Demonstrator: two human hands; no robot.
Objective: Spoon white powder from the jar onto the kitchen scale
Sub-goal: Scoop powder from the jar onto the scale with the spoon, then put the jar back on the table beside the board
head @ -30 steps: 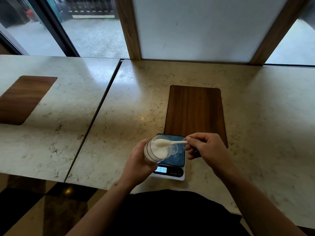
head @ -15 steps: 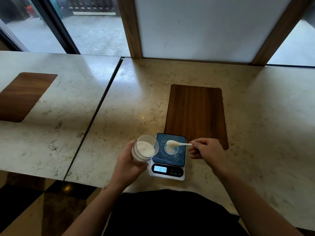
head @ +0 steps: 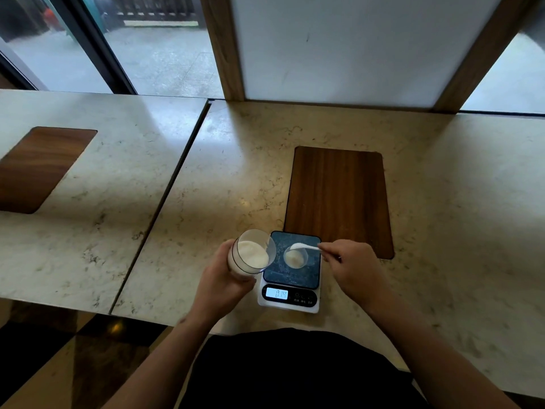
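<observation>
A small kitchen scale [head: 290,274] with a dark top and a lit display stands near the table's front edge. On its plate sits a small clear dish [head: 295,257] holding some white powder. My left hand [head: 219,283] grips a clear jar [head: 251,255] of white powder, tilted, just left of the scale. My right hand [head: 352,268] pinches the handle of a white spoon [head: 303,246]. The spoon's bowl hangs over the dish's far rim, turned on its side, with a little powder on it.
A dark wooden inlay [head: 339,199] lies in the marble table [head: 224,184] right behind the scale. A second table [head: 97,184] with its own inlay stands to the left, across a narrow gap. Windows and a white panel rise at the back.
The spoon left the jar and travelled right to the dish on the scale, then tipped. My left hand drew the jar a little left, off the scale.
</observation>
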